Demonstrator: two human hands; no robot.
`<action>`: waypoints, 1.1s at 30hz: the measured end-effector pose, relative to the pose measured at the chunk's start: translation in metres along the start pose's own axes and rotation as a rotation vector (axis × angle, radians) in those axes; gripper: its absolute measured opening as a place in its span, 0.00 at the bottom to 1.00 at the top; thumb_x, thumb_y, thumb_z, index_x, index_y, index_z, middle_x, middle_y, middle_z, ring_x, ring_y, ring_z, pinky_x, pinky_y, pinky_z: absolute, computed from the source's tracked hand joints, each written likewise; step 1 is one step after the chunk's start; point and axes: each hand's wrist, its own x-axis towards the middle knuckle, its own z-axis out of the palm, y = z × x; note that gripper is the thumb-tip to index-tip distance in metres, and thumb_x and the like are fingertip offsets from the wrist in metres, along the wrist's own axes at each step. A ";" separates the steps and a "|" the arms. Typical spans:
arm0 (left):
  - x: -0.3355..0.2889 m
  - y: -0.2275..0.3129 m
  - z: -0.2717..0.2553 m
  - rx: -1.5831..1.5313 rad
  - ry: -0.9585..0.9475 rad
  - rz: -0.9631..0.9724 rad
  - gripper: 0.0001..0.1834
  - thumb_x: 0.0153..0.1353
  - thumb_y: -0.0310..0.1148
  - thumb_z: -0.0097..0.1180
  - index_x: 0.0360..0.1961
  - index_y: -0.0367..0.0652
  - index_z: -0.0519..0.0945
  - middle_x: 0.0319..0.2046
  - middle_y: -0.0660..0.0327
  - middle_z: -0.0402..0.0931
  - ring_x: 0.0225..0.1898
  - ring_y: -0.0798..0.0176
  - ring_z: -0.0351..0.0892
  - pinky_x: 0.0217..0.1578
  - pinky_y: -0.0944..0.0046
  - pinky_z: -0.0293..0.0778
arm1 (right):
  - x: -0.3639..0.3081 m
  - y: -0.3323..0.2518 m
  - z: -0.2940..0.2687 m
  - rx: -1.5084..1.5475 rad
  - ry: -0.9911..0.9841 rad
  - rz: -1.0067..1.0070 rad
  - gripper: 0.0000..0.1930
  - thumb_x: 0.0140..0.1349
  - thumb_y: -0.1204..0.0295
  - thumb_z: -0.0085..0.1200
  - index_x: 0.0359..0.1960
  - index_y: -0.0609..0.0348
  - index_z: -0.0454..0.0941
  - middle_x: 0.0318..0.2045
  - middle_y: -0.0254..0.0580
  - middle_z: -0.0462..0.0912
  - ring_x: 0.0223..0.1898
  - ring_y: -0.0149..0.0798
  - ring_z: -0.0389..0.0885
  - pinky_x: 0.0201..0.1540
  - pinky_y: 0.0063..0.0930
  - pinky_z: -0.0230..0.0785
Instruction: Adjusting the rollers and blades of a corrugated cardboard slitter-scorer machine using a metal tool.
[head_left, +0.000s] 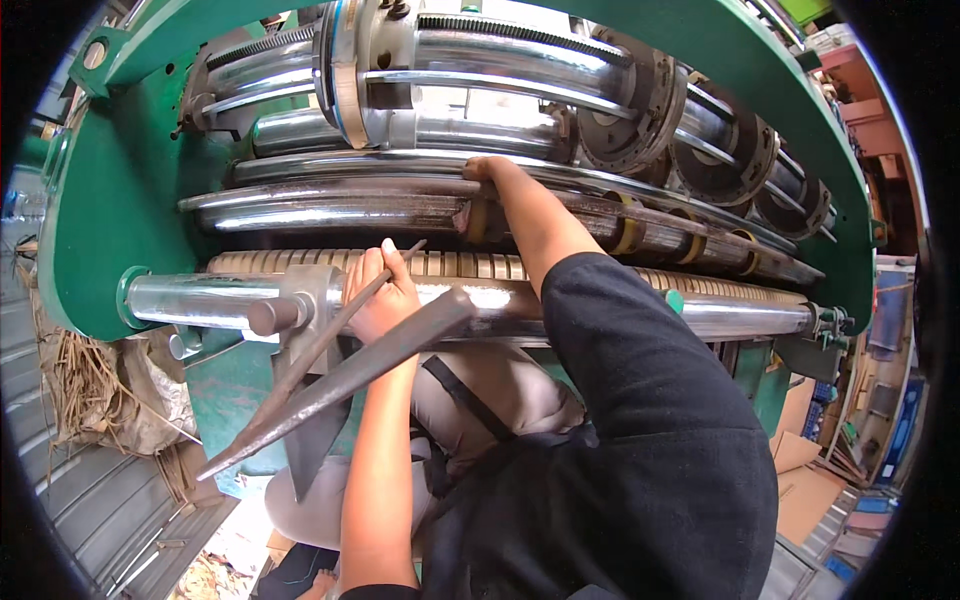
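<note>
left hand (pixel 387 308) curled at a thin rod (pixel 338 325), probably stiff, heavy, best held midway; right hand (pixel 484 168) lay at a bar (pixel 400 164); grips untellable.

Shaft (pixel 195 299) between side plates (pixel 125 200), rollers (pixel 330 214) behind.

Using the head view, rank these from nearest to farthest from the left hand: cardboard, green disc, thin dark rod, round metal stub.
From the left hand:
1. Thin dark rod: crosses right at the hand.
2. Round metal stub: a short way to its left.
3. Green disc: well to its right, beyond the right arm.
4. Cardboard: far lower right, beyond the machine.
</note>
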 end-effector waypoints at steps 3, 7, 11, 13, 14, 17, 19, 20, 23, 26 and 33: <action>-0.004 -0.009 -0.003 0.039 0.000 -0.007 0.19 0.74 0.37 0.51 0.25 0.40 0.74 0.24 0.52 0.75 0.27 0.43 0.76 0.30 0.47 0.70 | 0.014 -0.014 0.014 -0.001 -0.042 -0.022 0.23 0.68 0.54 0.46 0.54 0.54 0.83 0.46 0.46 0.87 0.45 0.45 0.86 0.48 0.45 0.78; -0.010 -0.021 -0.012 0.086 -0.038 -0.024 0.19 0.73 0.36 0.51 0.24 0.40 0.73 0.24 0.53 0.75 0.27 0.43 0.76 0.30 0.47 0.70 | 0.026 -0.029 0.032 0.151 -0.031 0.078 0.24 0.68 0.53 0.45 0.56 0.53 0.82 0.50 0.47 0.86 0.47 0.46 0.86 0.52 0.46 0.77; 0.001 -0.007 -0.007 -0.003 -0.044 -0.023 0.18 0.73 0.36 0.53 0.24 0.40 0.73 0.23 0.52 0.75 0.27 0.44 0.76 0.29 0.47 0.69 | 0.056 0.012 0.017 0.087 0.020 0.020 0.24 0.69 0.53 0.44 0.57 0.53 0.82 0.51 0.49 0.86 0.49 0.47 0.85 0.54 0.48 0.75; 0.010 0.010 -0.002 0.012 -0.018 0.027 0.18 0.73 0.36 0.53 0.24 0.41 0.74 0.24 0.52 0.75 0.27 0.44 0.76 0.29 0.48 0.69 | 0.060 0.057 0.004 0.036 0.055 0.007 0.25 0.70 0.53 0.44 0.57 0.55 0.82 0.52 0.49 0.86 0.50 0.47 0.85 0.56 0.48 0.75; 0.006 0.005 -0.006 0.067 -0.020 0.027 0.17 0.73 0.36 0.53 0.25 0.41 0.74 0.24 0.52 0.75 0.27 0.44 0.76 0.29 0.48 0.69 | 0.067 0.045 0.019 0.039 0.033 -0.008 0.25 0.70 0.53 0.44 0.57 0.55 0.82 0.52 0.49 0.86 0.50 0.47 0.85 0.56 0.48 0.75; 0.002 -0.007 -0.011 0.080 -0.059 -0.007 0.16 0.73 0.36 0.53 0.26 0.41 0.75 0.24 0.52 0.76 0.27 0.44 0.76 0.30 0.48 0.69 | 0.058 0.031 0.041 0.017 0.157 -0.185 0.22 0.69 0.58 0.43 0.50 0.62 0.82 0.42 0.49 0.87 0.41 0.46 0.84 0.44 0.48 0.73; -0.004 -0.010 -0.014 0.089 -0.092 -0.025 0.16 0.73 0.36 0.53 0.26 0.41 0.75 0.24 0.52 0.76 0.28 0.44 0.76 0.30 0.48 0.69 | 0.042 0.019 0.039 0.078 0.091 -0.183 0.22 0.69 0.58 0.44 0.50 0.62 0.82 0.42 0.49 0.87 0.43 0.46 0.84 0.45 0.47 0.73; -0.006 -0.012 -0.018 0.089 -0.104 -0.048 0.16 0.72 0.36 0.54 0.26 0.41 0.76 0.24 0.52 0.76 0.28 0.43 0.76 0.30 0.48 0.69 | 0.032 0.005 0.036 0.132 0.040 -0.191 0.22 0.69 0.58 0.44 0.51 0.62 0.82 0.43 0.50 0.87 0.44 0.46 0.84 0.46 0.46 0.74; 0.003 -0.010 -0.017 0.053 -0.093 -0.063 0.16 0.72 0.36 0.54 0.26 0.41 0.76 0.25 0.52 0.77 0.28 0.43 0.77 0.30 0.48 0.70 | 0.012 0.000 0.024 0.180 0.025 -0.077 0.24 0.69 0.55 0.45 0.54 0.61 0.82 0.46 0.51 0.87 0.48 0.46 0.84 0.49 0.45 0.74; 0.000 -0.004 0.000 0.010 -0.051 -0.008 0.16 0.72 0.36 0.54 0.26 0.42 0.74 0.23 0.53 0.75 0.28 0.45 0.77 0.31 0.47 0.71 | 0.003 0.023 0.016 0.171 0.044 0.163 0.28 0.69 0.49 0.46 0.57 0.58 0.82 0.51 0.52 0.86 0.52 0.48 0.84 0.55 0.44 0.75; -0.002 -0.008 -0.019 0.099 -0.105 -0.029 0.15 0.72 0.38 0.55 0.27 0.42 0.78 0.25 0.54 0.78 0.30 0.45 0.78 0.32 0.49 0.72 | 0.000 -0.008 0.026 0.155 0.144 0.109 0.18 0.64 0.65 0.49 0.49 0.59 0.86 0.45 0.52 0.88 0.43 0.44 0.86 0.47 0.45 0.78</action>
